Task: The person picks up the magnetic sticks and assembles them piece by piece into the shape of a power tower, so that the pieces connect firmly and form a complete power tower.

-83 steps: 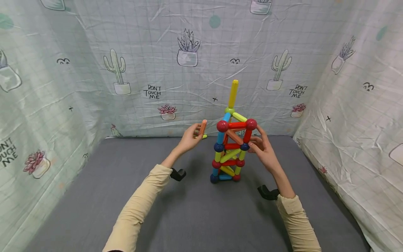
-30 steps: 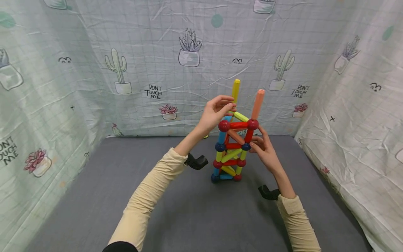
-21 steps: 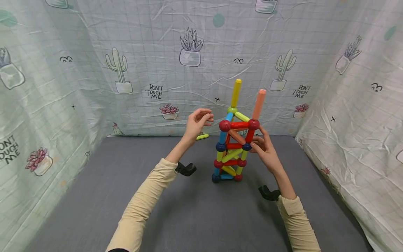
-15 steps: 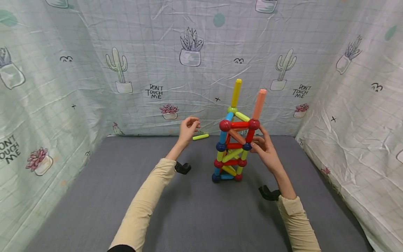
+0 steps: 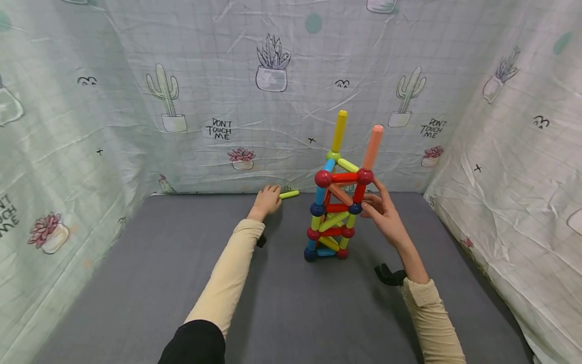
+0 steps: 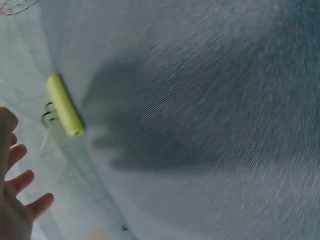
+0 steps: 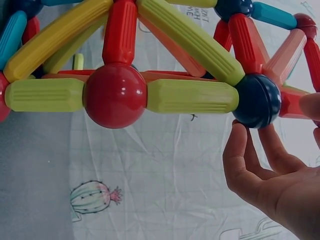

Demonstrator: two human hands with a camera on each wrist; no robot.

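A tower of magnetic rods and balls (image 5: 332, 231) stands upright on the grey table, right of centre. A yellow rod (image 5: 339, 132) rises from its green top ball, and a coral rod (image 5: 373, 147) from the red ball at its upper right corner. With curled fingers my right hand (image 5: 386, 217) holds the tower's right side, fingertips on a dark blue ball (image 7: 258, 101) in the right wrist view. My left hand (image 5: 267, 201) is low by the table's back edge, beside a loose lime rod (image 5: 289, 194). Its spread fingers appear apart from that rod in the left wrist view.
A cactus-print curtain (image 5: 218, 86) hangs behind the grey table (image 5: 291, 313) and along both sides. Black wrist camera mounts (image 5: 390, 275) stick out from the forearms.
My left hand set the coral rod on the tower's upper right red ball and let go. It then moved left and down beside the lime rod. My right hand stayed at the tower.
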